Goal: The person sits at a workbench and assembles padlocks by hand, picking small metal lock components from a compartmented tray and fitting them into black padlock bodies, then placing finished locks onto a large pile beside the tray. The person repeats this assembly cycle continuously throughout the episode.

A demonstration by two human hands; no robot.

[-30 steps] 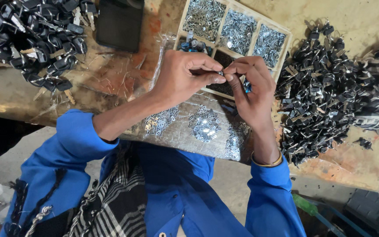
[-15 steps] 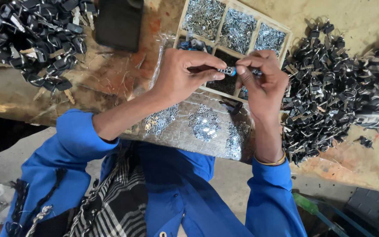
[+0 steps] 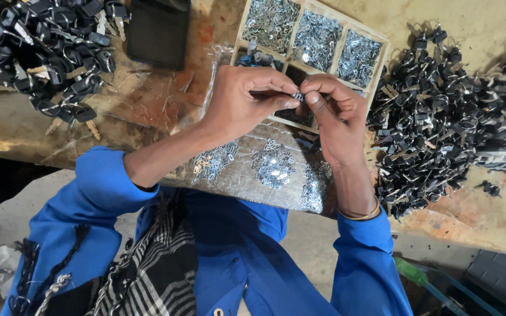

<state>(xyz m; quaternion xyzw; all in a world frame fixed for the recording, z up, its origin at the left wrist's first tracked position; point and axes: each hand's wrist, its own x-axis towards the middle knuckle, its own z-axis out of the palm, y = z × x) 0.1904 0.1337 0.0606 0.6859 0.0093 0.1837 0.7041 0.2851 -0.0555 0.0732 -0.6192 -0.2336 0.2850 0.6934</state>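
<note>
Head view looks straight down on two hands meeting over a worn workbench (image 3: 147, 111). The left hand (image 3: 238, 105) and the right hand (image 3: 338, 120) press their fingertips together around a small dark metal part (image 3: 296, 96), pinched between thumb and forefinger of each; most of the part is hidden, so its shape cannot be told. Just beyond the fingertips sits a wooden compartment tray (image 3: 376, 70), its sections filled with tiny silvery pieces. Under the wrists lies a clear plastic sheet (image 3: 247, 181) carrying small clusters of shiny metal bits (image 3: 273, 169). Well out past the right hand spreads a big heap of black and silver key-like parts (image 3: 434, 111), and a similar heap (image 3: 36, 41) lies far beyond the left forearm, next to a black box (image 3: 158, 32). A thin bangle (image 3: 361, 215) circles the right wrist, above blue sleeves (image 3: 98, 193).
</note>
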